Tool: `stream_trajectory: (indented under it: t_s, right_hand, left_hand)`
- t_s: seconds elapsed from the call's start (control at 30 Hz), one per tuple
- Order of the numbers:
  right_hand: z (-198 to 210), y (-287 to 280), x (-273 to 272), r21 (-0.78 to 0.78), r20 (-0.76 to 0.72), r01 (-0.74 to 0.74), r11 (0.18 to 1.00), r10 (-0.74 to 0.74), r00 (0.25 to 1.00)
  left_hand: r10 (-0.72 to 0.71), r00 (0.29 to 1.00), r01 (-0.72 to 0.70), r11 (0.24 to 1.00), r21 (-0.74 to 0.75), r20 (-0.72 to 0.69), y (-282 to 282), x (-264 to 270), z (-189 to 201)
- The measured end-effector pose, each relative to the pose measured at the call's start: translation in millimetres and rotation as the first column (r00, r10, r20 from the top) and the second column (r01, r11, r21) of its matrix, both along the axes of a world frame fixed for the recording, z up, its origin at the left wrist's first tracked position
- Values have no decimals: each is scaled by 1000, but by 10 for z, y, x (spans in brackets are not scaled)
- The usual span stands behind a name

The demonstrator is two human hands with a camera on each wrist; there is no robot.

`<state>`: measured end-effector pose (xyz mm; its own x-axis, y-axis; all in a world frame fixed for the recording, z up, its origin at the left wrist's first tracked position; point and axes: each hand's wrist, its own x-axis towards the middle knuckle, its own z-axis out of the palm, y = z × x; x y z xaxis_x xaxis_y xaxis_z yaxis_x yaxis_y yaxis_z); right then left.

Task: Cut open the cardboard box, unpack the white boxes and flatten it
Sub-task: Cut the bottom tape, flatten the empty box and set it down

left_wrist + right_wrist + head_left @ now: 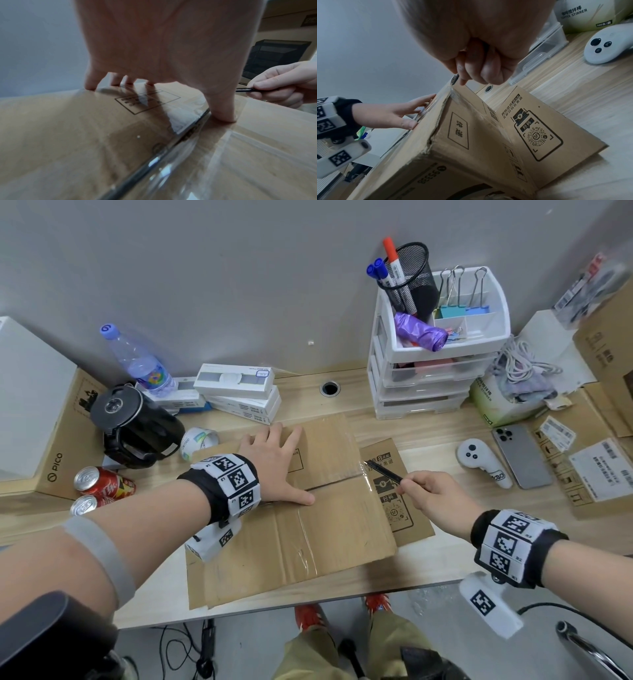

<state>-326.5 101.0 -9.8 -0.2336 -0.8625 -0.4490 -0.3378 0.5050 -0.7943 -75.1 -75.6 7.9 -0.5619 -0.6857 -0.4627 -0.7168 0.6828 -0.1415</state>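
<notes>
A brown cardboard box (pixel 329 529) stands in the middle of the desk, its top seam (pixel 171 148) covered in clear tape. My left hand (pixel 277 463) lies flat on the top with fingers spread, and its thumb (pixel 221 112) presses beside the seam. My right hand (pixel 431 494) grips a thin black cutter (pixel 383 472), whose tip (pixel 455 79) touches the tape at the seam's right end. A printed flap (pixel 539 128) lies spread on the desk at the box's right. Three white boxes (pixel 236 385) are stacked at the back left.
A black kettle (pixel 137 426), a tape roll (pixel 198 441), two red cans (pixel 102 484) and a water bottle (pixel 140 361) crowd the left. On the right are a white drawer organizer (pixel 431 378), a white controller (pixel 483 462), a phone (pixel 522 455) and loose cardboard (pixel 596 474).
</notes>
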Motion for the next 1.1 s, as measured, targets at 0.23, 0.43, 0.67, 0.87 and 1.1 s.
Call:
stream_trajectory:
  t_s: [0.23, 0.43, 0.67, 0.87, 1.1]
  right_hand:
    - [-2, 164, -91, 54, 67, -34, 998, 30, 997]
    - [-3, 353, -125, 73, 105, -46, 996, 38, 994]
    - [-52, 497, -218, 132, 254, 94, 987, -125, 959]
    - [-242, 428, -343, 198, 253, 268, 943, -314, 915]
    - [-471, 314, -408, 217, 197, 247, 944, -290, 936]
  left_hand:
    - [-10, 1000, 11, 1000, -23, 25, 4, 1, -16]
    - [-1, 999, 2, 1000, -12, 47, 12, -20, 7]
    - [13, 999, -13, 1000, 19, 33, -23, -4, 36]
    - [-5, 997, 15, 992, 129, -71, -149, 106, 161]
    - [-37, 994, 54, 985, 162, -107, -196, 179, 135]
